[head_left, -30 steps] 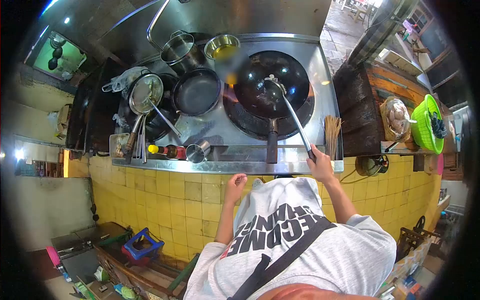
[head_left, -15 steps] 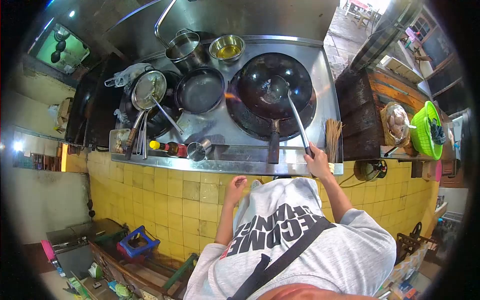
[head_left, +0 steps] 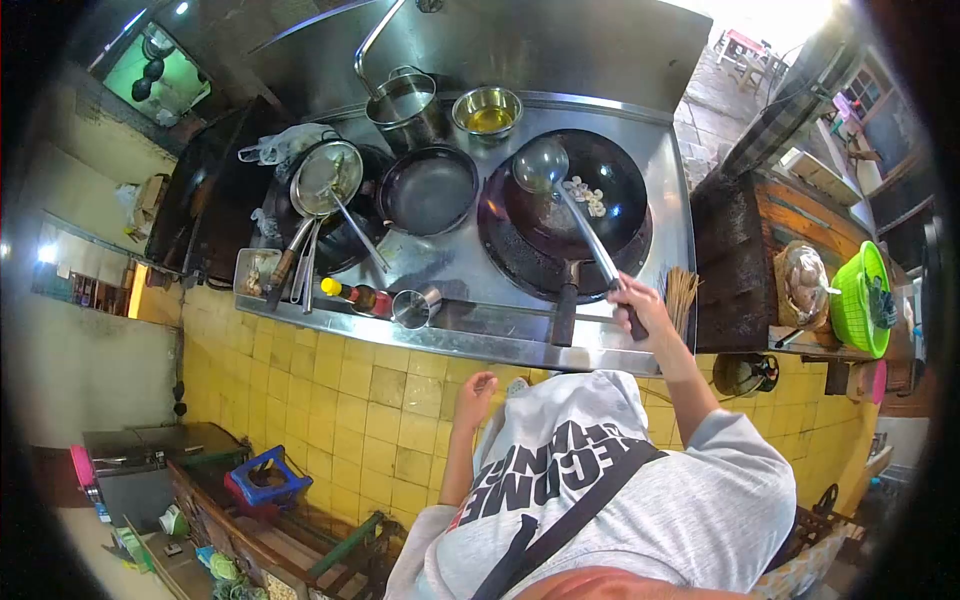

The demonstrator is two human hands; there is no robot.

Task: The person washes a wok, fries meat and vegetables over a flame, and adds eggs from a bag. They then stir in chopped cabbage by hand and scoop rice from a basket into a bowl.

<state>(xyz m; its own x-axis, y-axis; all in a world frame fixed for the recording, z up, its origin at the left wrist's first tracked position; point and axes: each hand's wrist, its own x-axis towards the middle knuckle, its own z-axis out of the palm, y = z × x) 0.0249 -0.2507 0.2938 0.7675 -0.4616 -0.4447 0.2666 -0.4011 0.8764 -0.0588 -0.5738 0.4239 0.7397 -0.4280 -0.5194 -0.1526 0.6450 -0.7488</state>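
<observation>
My right hand [head_left: 645, 306] grips the dark handle end of a metal ladle [head_left: 590, 229]. The ladle's round bowl overlaps the upper left of a black wok [head_left: 617, 160] on the stove. Small pale pieces [head_left: 588, 196] lie in the wok beside the bowl. The wok's own dark handle [head_left: 566, 305] points toward me, left of my right hand. My left hand [head_left: 474, 392] hangs in front of the stove's edge, near my shirt, its fingers loosely curled with nothing visible in them.
Left of the wok stand a dark frying pan [head_left: 428, 190], a tall pot [head_left: 407, 112] and a bowl of yellow liquid [head_left: 489, 114]. A strainer [head_left: 327, 176], a yellow-capped bottle [head_left: 360, 297] and a metal cup [head_left: 414, 309] are further left. A stick brush [head_left: 680, 294] lies at right.
The ladle bowl has moved from the wok's middle to its upper left, and the pale pieces now show. My right hand has shifted its hold along the handle. The whole view has shifted slightly.
</observation>
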